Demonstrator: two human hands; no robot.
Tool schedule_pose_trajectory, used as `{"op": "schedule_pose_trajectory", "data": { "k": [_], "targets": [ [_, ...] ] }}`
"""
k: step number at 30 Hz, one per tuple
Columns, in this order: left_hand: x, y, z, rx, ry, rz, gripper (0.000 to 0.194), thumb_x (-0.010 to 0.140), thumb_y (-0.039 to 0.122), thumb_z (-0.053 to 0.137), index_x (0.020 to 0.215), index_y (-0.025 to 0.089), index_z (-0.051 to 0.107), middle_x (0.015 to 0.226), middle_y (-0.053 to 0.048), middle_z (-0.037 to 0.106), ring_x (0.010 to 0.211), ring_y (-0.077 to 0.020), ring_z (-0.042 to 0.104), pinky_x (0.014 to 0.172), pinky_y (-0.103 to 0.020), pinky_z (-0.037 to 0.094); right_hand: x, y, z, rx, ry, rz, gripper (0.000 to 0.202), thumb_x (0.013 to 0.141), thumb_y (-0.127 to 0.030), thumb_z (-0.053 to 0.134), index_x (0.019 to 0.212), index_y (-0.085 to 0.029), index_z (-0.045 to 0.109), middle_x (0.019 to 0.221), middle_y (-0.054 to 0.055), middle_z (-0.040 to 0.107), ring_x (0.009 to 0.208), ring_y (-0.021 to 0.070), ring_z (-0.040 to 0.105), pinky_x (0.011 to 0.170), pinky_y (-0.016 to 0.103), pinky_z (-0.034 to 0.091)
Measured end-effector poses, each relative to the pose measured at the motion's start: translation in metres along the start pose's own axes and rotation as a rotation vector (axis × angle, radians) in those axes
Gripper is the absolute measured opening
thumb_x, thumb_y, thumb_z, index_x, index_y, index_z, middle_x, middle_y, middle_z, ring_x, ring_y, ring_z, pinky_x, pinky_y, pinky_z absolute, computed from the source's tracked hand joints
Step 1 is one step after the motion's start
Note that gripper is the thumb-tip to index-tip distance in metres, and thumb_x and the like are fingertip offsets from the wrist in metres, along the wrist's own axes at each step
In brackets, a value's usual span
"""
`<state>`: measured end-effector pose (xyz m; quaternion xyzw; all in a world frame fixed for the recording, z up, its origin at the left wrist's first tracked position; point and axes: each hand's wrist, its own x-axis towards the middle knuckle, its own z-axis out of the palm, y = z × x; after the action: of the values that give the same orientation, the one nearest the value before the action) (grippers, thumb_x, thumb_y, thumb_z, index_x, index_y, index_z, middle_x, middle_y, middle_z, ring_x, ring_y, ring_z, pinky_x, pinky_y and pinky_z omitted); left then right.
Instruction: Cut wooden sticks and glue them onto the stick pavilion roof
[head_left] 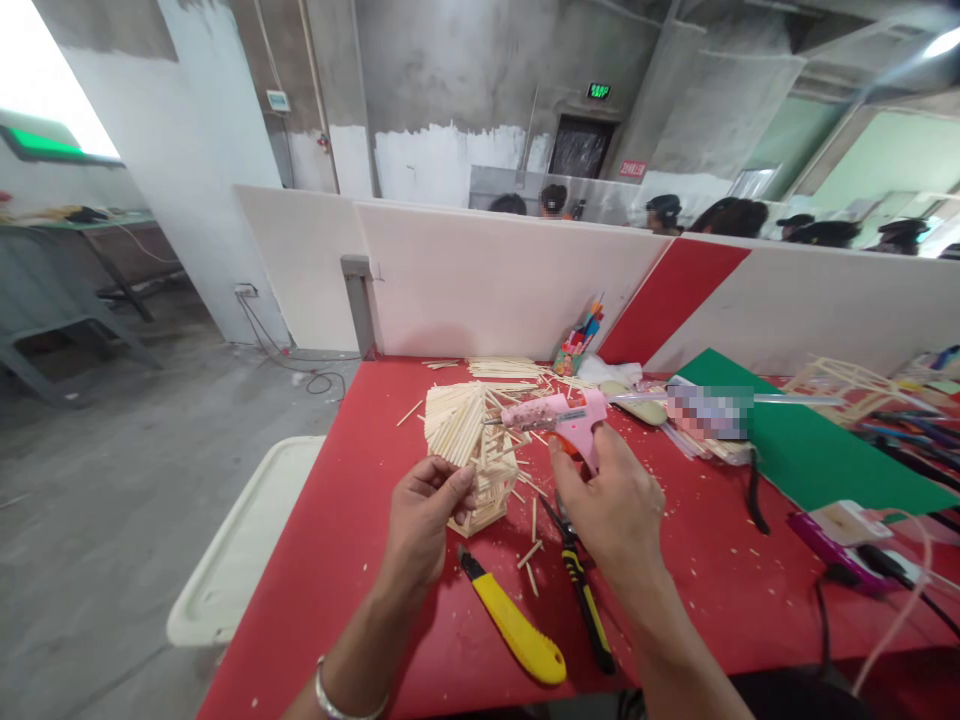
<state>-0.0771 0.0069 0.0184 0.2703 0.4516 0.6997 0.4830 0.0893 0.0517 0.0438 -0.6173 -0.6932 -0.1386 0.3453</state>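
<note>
My right hand (619,495) grips a pink hot glue gun (577,420) with a long clear glue stick out of its back. Its nozzle points left, close to the slatted roof of a small stick-built house model (457,420) on the table. My left hand (427,510) is closed in a pinch at the model's front left side; what lies between the fingertips is too small to make out. In front of the model lies a yellow utility knife (521,630). Black-and-yellow pliers (585,600) rest just right of it, below my right hand.
Loose wooden sticks (506,369) lie behind the model, and offcuts are scattered around. A pen cup (571,352) stands by the white partition (510,280). To the right are a green board (817,440), a purple power strip (847,555) with cables, and another stick frame (847,385).
</note>
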Motion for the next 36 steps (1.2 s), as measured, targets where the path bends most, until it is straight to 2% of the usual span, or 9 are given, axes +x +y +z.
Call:
{"op": "schedule_pose_trajectory", "data": {
  "k": [18, 24, 36],
  "targets": [
    [-0.0025, 0.0042, 0.001, -0.012, 0.017, -0.009, 0.029, 0.056, 0.031, 0.082, 0.059, 0.014, 0.06, 0.05, 0.001, 0.06, 0.041, -0.0069, 0.052, 0.039, -0.016, 0.037, 0.0, -0.0012, -0.001, -0.002, -0.009, 0.0, 0.024, 0.084, -0.042, 0.046, 0.081, -0.019, 0.052, 0.07, 0.002, 0.058, 0.06, 0.0162, 0.05, 0.054, 0.026, 0.024],
    [-0.0031, 0.0062, 0.0013, -0.037, -0.004, -0.035, 0.03, 0.057, 0.033, 0.081, 0.059, 0.014, 0.058, 0.052, 0.0, 0.061, 0.042, -0.0075, 0.053, 0.038, -0.016, 0.037, -0.0008, -0.0015, -0.0009, -0.013, 0.003, 0.003, 0.023, 0.084, -0.04, 0.046, 0.089, -0.018, 0.054, 0.076, 0.004, 0.061, 0.064, 0.0166, 0.052, 0.054, 0.026, 0.025],
    [-0.0031, 0.0089, 0.004, -0.035, -0.002, -0.042, 0.028, 0.059, 0.033, 0.08, 0.058, 0.013, 0.059, 0.051, 0.0, 0.061, 0.042, -0.0067, 0.052, 0.04, -0.016, 0.038, 0.0012, -0.0013, -0.0015, 0.006, -0.002, -0.026, 0.025, 0.085, -0.039, 0.043, 0.092, -0.018, 0.055, 0.075, 0.005, 0.063, 0.065, 0.0186, 0.055, 0.054, 0.027, 0.026]
  ]
}}
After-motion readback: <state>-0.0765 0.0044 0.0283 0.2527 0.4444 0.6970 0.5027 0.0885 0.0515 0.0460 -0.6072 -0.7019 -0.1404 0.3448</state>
